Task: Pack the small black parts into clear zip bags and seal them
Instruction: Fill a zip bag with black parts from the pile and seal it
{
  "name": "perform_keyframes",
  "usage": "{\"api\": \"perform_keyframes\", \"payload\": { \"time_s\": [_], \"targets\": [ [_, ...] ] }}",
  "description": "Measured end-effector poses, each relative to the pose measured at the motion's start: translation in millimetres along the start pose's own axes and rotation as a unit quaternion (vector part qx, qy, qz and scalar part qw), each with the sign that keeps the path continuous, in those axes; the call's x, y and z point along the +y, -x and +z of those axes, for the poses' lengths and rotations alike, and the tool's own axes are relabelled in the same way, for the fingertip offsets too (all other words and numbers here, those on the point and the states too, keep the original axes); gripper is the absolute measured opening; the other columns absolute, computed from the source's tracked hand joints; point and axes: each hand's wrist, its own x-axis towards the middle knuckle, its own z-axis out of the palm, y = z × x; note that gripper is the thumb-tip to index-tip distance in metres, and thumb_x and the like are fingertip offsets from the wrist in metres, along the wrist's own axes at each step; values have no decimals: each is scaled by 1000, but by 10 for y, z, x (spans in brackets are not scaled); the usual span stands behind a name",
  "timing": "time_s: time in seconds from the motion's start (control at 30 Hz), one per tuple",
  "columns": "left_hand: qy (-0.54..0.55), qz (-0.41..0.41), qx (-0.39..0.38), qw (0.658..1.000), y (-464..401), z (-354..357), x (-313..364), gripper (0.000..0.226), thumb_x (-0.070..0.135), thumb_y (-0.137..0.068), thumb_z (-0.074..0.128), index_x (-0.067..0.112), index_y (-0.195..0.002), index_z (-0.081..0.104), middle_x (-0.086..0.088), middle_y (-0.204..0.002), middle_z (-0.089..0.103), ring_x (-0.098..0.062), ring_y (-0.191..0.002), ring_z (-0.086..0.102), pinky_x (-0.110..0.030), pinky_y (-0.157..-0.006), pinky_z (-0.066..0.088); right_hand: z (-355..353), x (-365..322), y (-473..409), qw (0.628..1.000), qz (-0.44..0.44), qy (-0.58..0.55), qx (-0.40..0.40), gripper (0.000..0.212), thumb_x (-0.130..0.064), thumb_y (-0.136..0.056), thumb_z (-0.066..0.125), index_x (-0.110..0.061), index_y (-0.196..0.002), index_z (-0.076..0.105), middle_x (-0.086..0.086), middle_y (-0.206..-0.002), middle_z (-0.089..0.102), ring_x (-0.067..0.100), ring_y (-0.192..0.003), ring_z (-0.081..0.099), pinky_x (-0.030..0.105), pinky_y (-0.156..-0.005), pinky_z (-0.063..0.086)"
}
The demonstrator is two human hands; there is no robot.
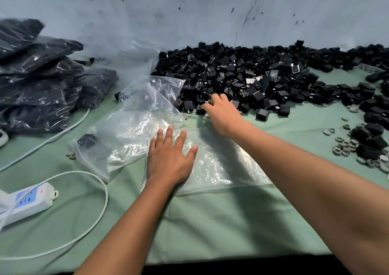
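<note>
A green table carries everything, set against a pale, scuffed wall. Along its far edge a broad heap of small black parts runs from the middle off to the right. At the far left sits a stack of clear bags already filled with black parts. In the middle lie loose clear zip bags: a flat bag nearest the person, and a crumpled bag beside it to the left, rising toward the heap, with one black part showing through the plastic near its zip edge.

The left hand lies palm down on the flat bag, fingers straight and spread, its grip wide and holding nothing. The right hand reaches into the near edge of the heap with fingers curled among the parts; whether its grip holds one I cannot tell.

A white power strip with its cord sits at the near left. Small grey rings lie scattered on the right.
</note>
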Motion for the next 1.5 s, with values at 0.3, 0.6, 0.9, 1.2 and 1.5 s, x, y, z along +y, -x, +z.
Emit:
{"api": "perform_keyframes", "payload": {
  "time_s": [0.3, 0.6, 0.9, 1.2, 1.5],
  "targets": [
    [-7, -14, -50, 999, 6, -176, 68, 70, 70, -100, 23, 36, -162, 18, -7, -173, 3, -30, -159, -4, -52, -127, -2, -162, 467, 336, 901, 167, -389, 92, 23, -27, -101, 61, -13, -115, 72, 10, -103, 68, 20, -89, 62, 34, -81, 51],
    [152, 21, 42, 987, -24, -377, 1584, 33, 49, -94, 60, 16, -96, 60, -7, -102, 63, -29, -92, 62, -33, -71, 48, -7, 911, 1233, 577, 337, -731, 137, 22, -7, -90, 75, -4, -111, 69, 10, -93, 73, 20, -85, 68, 23, -69, 52],
    [183, -23, -44, 982, -146, -277, 1797, 15, 32, -85, 64, 18, -86, 58, -10, -102, 69, -35, -96, 65, -33, -68, 41, 97, 930, 1555, 592, 303, -738, 115, 32, -9, -68, 86, -14, -99, 80, 17, -103, 77, 36, -103, 74, 43, -93, 58],
    [347, -66, -101, 930, -290, -348, 1578, 12, 14, -80, 55, 11, -68, 57, -2, -65, 60, -25, -61, 55, -28, -57, 44, -104, 781, 1482, 596, 246, -764, -16, 35, -32, -105, 56, -1, -101, 72, 16, -80, 74, 13, -54, 56, 18, -49, 43],
    [271, -52, -30, 961, -297, -320, 1678, 29, 36, -86, 60, 17, -69, 47, -1, -73, 57, -23, -65, 55, -28, -53, 33, -169, 811, 1406, 563, 309, -763, 75, 29, -24, -110, 45, -5, -101, 65, 16, -78, 71, 14, -56, 58, 19, -48, 46]
  ]
}}
